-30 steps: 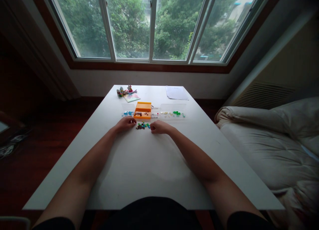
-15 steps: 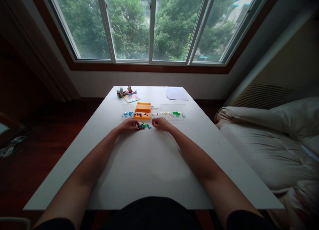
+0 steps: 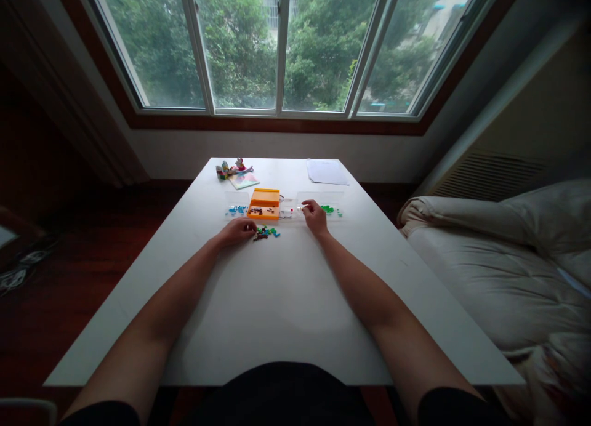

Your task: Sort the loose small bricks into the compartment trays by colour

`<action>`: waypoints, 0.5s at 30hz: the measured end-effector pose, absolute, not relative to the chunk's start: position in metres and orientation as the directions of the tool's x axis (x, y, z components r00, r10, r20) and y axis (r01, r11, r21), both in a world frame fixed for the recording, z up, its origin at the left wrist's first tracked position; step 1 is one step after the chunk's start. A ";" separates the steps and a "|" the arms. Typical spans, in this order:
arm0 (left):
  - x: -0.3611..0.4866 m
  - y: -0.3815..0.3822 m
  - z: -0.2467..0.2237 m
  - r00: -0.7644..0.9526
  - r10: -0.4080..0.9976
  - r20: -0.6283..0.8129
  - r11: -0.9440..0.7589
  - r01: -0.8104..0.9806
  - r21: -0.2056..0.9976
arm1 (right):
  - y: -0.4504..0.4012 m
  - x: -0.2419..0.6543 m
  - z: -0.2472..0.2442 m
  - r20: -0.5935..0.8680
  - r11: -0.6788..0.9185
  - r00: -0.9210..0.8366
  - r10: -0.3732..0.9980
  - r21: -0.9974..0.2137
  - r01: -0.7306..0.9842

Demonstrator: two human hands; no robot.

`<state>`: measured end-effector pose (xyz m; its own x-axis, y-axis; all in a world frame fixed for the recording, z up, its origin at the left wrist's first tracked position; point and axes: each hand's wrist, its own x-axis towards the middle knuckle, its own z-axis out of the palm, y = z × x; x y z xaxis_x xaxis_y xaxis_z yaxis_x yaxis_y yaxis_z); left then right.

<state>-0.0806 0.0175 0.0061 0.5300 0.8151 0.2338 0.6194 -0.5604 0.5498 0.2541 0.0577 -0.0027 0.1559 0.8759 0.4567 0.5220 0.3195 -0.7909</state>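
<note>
My left hand (image 3: 238, 230) rests on the table at the left side of a small pile of mixed coloured pieces (image 3: 266, 232), its fingers curled in; what they hold, if anything, is too small to make out. My right hand (image 3: 314, 215) is over a clear open case (image 3: 330, 198) with pale yellow and green pieces (image 3: 327, 209), thumb and fingertips pinched together above the yellow ones. Anything in that pinch cannot be made out. Between the hands, behind the pile, an open orange case (image 3: 265, 202) holds dark brown pieces. Blue pieces (image 3: 237, 210) lie in a clear case to its left.
White papers (image 3: 327, 172) lie at the table's back right. Small built toy figures (image 3: 223, 171) and a colourful booklet (image 3: 244, 180) are at the back left. A pale sofa (image 3: 498, 260) stands right of the white table (image 3: 277, 315), and a window is ahead.
My right hand has moved from the right side of the pile, forward and to the right, over the clear case. My left hand has barely moved.
</note>
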 end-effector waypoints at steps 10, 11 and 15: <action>-0.078 0.018 0.000 0.441 0.842 0.310 -0.538 0.658 0.527 | 0.051 0.246 -0.006 0.510 0.402 0.039 0.859 -0.720 0.565; -0.076 0.018 0.000 0.439 0.839 0.320 -0.543 0.647 0.536 | 0.050 0.244 -0.007 0.512 0.411 0.018 0.859 -0.708 0.574; -0.061 0.013 0.003 0.470 0.823 0.320 -0.562 0.591 0.579 | 0.045 0.238 -0.008 0.520 0.451 -0.066 0.852 -0.663 0.597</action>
